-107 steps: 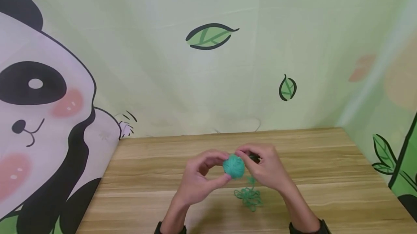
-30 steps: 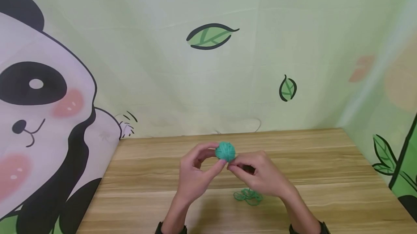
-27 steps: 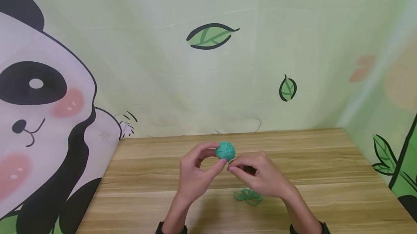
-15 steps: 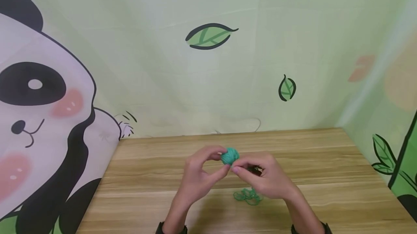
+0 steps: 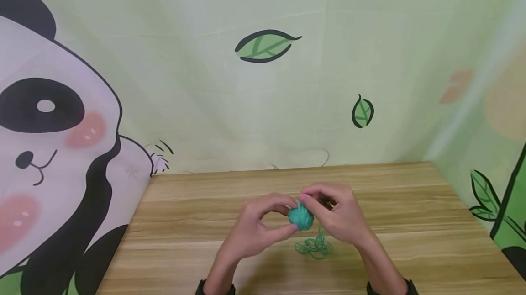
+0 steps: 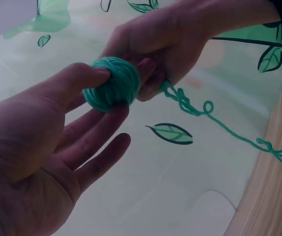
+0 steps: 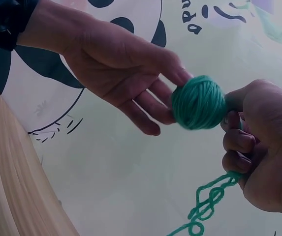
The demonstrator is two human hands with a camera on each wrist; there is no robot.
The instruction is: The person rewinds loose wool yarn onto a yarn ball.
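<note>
A small teal ball of yarn (image 5: 301, 218) is held above the table between the thumb and fingertips of my left hand (image 5: 256, 229). In the left wrist view the thumb presses the near side of the ball (image 6: 112, 86), while the little finger stands free. My right hand (image 5: 339, 213) is at the ball's upper right, thumb and forefinger pinching the yarn strand, the other fingers curled. From the bottom of that fist the loose yarn (image 7: 212, 199) hangs in twisted loops. It runs down to a loose tangle of yarn (image 5: 314, 245) on the wooden table.
The wooden table (image 5: 185, 222) reaches back to a pale green cloth backdrop (image 5: 197, 80) printed with leaves. A large printed panda (image 5: 41, 149) fills the left side. More printed plants (image 5: 485, 194) are at the right.
Both hands and the ball have shifted, the ball lower and to the right than a second ago. My right hand has gone from below the ball to its top, strand still pinched.
</note>
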